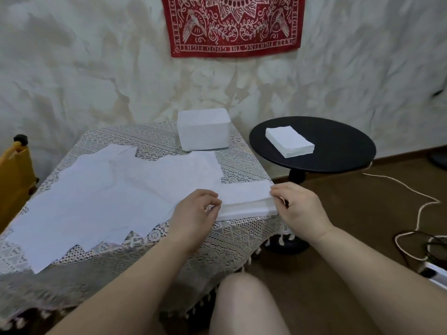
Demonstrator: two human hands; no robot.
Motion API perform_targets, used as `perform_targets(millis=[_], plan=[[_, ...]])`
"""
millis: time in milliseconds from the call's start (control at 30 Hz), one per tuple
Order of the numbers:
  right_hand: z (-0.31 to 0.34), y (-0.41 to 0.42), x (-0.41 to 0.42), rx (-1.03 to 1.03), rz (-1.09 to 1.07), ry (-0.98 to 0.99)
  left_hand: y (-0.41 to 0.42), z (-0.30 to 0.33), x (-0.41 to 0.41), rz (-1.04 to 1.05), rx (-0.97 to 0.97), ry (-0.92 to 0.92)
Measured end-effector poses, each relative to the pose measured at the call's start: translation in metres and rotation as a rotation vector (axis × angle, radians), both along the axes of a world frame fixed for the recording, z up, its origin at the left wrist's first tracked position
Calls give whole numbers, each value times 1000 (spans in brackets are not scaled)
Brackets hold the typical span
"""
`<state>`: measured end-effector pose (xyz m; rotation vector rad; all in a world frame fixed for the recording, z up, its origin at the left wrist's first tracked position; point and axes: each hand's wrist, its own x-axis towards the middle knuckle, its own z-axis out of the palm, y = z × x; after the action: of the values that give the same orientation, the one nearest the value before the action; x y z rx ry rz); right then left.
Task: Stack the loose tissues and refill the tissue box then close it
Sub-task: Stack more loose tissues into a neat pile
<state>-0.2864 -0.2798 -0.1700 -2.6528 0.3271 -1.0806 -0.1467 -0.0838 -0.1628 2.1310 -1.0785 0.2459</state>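
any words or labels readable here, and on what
"KEEP FIGHTING THE GOOD FIGHT", upside down along the bottom border of the red wall cloth.
"KEEP FIGH…", cut off, up its left border.
Right border lettering: too blurred to read.
White tissue box and tissue stacks: no print visible.

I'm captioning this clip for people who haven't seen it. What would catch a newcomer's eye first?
Loose tissues sprawl across the lace-covered table, and both hands, left and right, pinch a small stack at its right edge. A white box sits at the back, a neat pile on the black side table, a red cloth on the wall.
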Motion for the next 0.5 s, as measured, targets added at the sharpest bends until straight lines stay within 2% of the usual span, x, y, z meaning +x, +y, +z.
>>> perform_targets(millis=[500], plan=[[-17, 4, -10, -50, -8, 30, 11, -7, -2, 16, 115, 23]])
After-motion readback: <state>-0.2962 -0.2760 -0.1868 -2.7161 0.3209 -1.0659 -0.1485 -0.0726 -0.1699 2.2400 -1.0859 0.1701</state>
